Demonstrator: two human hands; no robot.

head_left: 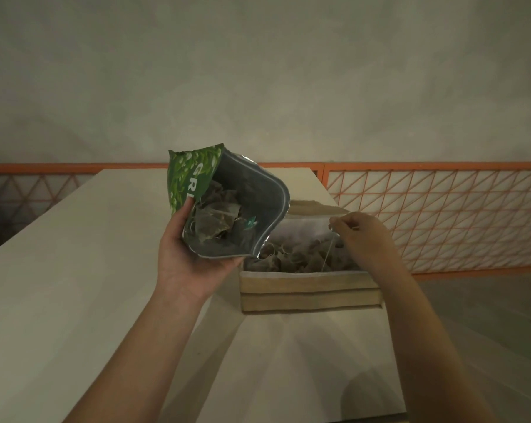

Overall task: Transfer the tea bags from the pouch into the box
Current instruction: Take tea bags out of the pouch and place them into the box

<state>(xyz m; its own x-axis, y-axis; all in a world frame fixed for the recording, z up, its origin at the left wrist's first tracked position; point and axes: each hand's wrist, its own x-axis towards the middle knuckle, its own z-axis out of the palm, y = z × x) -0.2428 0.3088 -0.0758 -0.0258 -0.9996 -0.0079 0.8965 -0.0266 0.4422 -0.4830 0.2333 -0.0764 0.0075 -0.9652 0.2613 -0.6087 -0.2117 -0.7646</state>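
Tabletop of pale wood [74, 270] carries an open tan cardboard box [310, 290], already holding a loose heap of brown tea bags [300, 257]; judging by that heap, the transfer is well along. More remain inside the green foil-lined pouch [227, 206], so work is left. It is gripped from below by the left hand [191, 257], its mouth tipped towards the box. Over the box, the right hand [361, 236] pinches a thin white string [328, 251] whose bag hangs down among the heap.
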